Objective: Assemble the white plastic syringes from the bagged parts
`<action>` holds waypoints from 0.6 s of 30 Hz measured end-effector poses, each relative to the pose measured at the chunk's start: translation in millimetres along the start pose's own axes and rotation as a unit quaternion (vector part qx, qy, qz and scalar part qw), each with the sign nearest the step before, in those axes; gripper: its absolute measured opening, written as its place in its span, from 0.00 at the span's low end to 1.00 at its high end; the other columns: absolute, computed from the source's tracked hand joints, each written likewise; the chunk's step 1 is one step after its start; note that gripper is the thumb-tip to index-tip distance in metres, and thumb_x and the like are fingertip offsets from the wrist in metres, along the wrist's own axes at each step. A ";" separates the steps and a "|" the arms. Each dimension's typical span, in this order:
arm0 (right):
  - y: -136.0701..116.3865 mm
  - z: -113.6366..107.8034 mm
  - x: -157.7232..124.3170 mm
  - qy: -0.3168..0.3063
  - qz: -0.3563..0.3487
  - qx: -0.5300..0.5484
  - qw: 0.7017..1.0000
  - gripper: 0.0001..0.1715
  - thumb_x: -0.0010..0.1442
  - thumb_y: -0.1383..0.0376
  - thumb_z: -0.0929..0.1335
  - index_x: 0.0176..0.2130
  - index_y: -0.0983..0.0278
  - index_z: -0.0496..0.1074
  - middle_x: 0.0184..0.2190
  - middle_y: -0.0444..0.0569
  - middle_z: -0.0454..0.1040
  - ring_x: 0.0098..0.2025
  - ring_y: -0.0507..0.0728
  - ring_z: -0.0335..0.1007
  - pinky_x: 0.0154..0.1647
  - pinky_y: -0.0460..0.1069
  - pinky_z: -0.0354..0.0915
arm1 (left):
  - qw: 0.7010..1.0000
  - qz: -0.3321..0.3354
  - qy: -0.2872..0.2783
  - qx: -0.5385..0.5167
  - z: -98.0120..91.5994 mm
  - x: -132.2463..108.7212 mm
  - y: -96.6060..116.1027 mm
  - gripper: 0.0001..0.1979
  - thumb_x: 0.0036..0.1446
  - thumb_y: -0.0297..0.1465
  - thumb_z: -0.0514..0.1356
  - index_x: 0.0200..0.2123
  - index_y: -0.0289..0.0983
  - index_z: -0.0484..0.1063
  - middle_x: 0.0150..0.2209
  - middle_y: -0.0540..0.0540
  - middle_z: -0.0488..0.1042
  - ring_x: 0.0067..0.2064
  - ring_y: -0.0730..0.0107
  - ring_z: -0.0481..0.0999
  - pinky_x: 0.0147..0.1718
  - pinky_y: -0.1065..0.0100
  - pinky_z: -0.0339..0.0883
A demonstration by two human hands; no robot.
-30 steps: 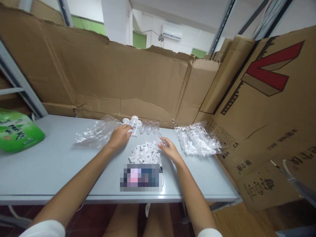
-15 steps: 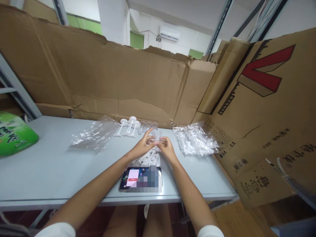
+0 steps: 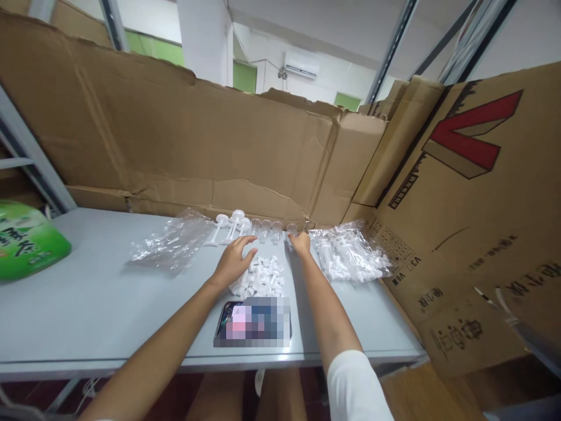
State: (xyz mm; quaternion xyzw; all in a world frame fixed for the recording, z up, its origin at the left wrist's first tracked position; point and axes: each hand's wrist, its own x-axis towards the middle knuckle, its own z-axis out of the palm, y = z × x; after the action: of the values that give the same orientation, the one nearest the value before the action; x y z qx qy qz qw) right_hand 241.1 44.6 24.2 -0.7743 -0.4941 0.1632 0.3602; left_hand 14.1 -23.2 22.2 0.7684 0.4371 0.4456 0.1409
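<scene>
My right hand grips a clear plastic cylinder at the back of the table, to the right of a row of similar clear cylinders. Over the left edge of a heap of small white plastic pieces hovers my left hand, its fingers apart and nothing in them. Several white plunger-like parts with round ends stand left of the cylinders. The lower part of the gripped cylinder is hidden by my fingers.
An empty-looking clear bag lies left; a clear bag of white parts lies right. A phone, partly blurred, rests near the front edge. A green package sits far left. Cardboard walls the back and right.
My hands have separated. The right hand has carried the clear cylinder back and right to the row's end; the left has let go and drawn back left, uncovering the white pieces.
</scene>
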 end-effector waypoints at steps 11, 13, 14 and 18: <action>-1.2 -7.9 -9.1 0.027 -0.048 -0.098 0.994 0.32 0.53 0.47 0.61 0.45 0.69 0.69 0.43 0.61 0.71 0.46 0.62 0.67 0.42 0.50 0.60 | 0.998 0.031 -0.020 0.045 0.5 -2.1 4.2 0.14 0.55 0.32 0.51 0.44 0.39 0.67 0.45 0.45 0.70 0.47 0.61 0.68 0.48 0.59 0.59; -2.8 -24.5 -9.6 0.049 -0.056 -0.109 0.991 0.27 0.55 0.51 0.60 0.45 0.67 0.69 0.42 0.58 0.71 0.45 0.60 0.67 0.42 0.49 0.59 | 0.998 0.034 -0.020 0.051 0.9 -2.6 3.7 0.14 0.55 0.32 0.51 0.45 0.39 0.67 0.45 0.45 0.70 0.47 0.61 0.68 0.48 0.59 0.59; -3.2 -35.9 -9.9 0.063 -0.061 -0.116 0.989 0.25 0.56 0.53 0.60 0.45 0.67 0.69 0.42 0.57 0.71 0.46 0.60 0.66 0.44 0.49 0.59 | 0.998 0.037 -0.021 0.055 1.1 -3.0 3.8 0.14 0.55 0.32 0.51 0.45 0.39 0.67 0.45 0.45 0.70 0.47 0.61 0.68 0.48 0.59 0.59; 4.2 -97.6 -12.9 0.146 -0.049 -0.153 0.976 0.24 0.56 0.58 0.60 0.47 0.69 0.67 0.47 0.64 0.68 0.52 0.66 0.60 0.50 0.57 0.54 | 0.996 0.047 -0.025 0.072 0.7 -4.0 6.0 0.13 0.55 0.31 0.51 0.44 0.40 0.67 0.44 0.45 0.71 0.47 0.61 0.68 0.48 0.59 0.59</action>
State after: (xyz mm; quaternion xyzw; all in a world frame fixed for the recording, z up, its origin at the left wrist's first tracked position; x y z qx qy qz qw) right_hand 297.3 -6.5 87.0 -0.8105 -0.4926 -0.0473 0.3134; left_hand 17.0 -29.7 23.2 0.8073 0.4281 0.3993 0.0749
